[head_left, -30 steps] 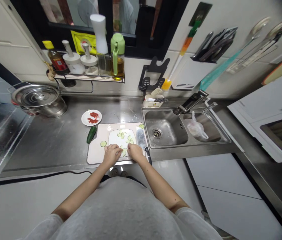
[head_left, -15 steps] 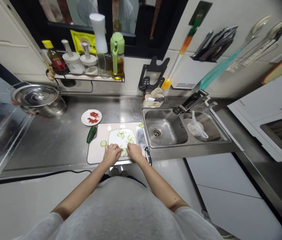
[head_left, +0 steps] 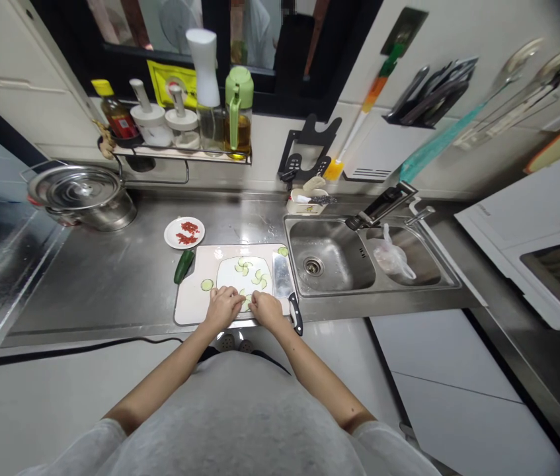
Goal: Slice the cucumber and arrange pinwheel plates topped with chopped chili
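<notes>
A white square plate [head_left: 233, 277] lies on the pale cutting board [head_left: 191, 309] and carries thin cucumber slices [head_left: 260, 279] fanned in pinwheel groups. At its near edge, my left hand [head_left: 223, 309] has its fingertips pinched on a cucumber slice in the nearest group. My right hand [head_left: 267, 310] is curled, its fingertips closed at the same group from the other side, partly hiding the slices. A kitchen knife [head_left: 283, 277] rests on the board's right side, black handle over the near edge. A cucumber piece [head_left: 184, 266] leans by the board's left edge, near a loose round slice [head_left: 207, 285].
A small white plate [head_left: 170, 239] of chopped red pieces stands behind the board. To the right is a double steel sink [head_left: 329, 258] with a plastic bag [head_left: 393, 258]. A lidded steel pot [head_left: 111, 215] stands left, and a condiment shelf [head_left: 185, 155] hangs on the wall.
My right hand has shifted slightly toward me and left, showing more of the right-hand slice group. The left hand keeps nearly the same place. The camera view has shifted slightly.
</notes>
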Demonstrator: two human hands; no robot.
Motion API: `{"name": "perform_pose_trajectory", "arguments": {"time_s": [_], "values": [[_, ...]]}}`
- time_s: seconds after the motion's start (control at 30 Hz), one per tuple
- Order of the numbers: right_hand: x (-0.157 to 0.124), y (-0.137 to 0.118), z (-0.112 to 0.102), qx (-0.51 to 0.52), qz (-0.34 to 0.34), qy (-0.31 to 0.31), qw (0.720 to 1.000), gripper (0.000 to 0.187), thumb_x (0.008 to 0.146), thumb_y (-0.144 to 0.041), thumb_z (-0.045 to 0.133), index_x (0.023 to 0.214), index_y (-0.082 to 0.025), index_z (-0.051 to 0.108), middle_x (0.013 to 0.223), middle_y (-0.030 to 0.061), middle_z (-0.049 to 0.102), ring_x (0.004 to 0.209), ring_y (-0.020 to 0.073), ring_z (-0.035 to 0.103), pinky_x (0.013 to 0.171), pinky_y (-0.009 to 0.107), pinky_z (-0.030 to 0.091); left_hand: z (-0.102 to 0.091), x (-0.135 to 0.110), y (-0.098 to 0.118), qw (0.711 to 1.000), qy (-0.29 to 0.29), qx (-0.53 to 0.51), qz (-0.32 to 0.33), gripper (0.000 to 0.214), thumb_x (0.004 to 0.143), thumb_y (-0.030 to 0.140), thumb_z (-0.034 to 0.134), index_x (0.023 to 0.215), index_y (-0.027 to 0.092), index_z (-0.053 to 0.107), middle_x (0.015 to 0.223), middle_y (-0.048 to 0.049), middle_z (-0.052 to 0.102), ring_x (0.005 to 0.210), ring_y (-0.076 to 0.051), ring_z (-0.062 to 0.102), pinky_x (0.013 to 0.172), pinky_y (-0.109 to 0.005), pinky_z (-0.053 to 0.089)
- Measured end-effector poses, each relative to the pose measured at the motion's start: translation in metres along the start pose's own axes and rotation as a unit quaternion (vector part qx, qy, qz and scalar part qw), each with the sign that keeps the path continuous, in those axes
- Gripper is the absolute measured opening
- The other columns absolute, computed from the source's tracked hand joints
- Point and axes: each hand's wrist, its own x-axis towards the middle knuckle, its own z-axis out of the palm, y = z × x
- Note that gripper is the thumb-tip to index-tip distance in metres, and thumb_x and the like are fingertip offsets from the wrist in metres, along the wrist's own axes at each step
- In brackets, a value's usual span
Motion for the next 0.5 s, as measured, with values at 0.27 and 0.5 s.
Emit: {"name": "perform_pose_trajectory", "arguments": {"time_s": [0.27,0.5], "values": [[-0.005,0.005,-0.006,0.018,0.010,0.042,0.999,0.021,0.094,-0.035,0.044,0.097,-0.021,0.060,0.092,0.0059,0.069,0.086,0.0177,0.061,0.064,0.025,0.029,-0.011,0.000,0.003,0.991,0.053,-0.063,-0.101,0.027,0.089,0.030,0.046,0.103,0.028,0.070,0.100,-0.0055,0.064,0.099,-0.022,0.053,0.089,-0.039,0.031],[-0.009,0.018,-0.011,0.054,0.025,0.077,0.995,0.020,0.092,-0.033,0.045,0.089,-0.022,0.062,0.083,0.0041,0.068,0.077,0.0162,0.060,0.059,0.024,0.027,-0.024,-0.012,-0.026,0.963,0.130,-0.065,-0.226,0.026,0.087,0.032,0.048,0.103,0.029,0.069,0.104,-0.0049,0.066,0.101,-0.024,0.056,0.087,-0.038,0.035]]}}
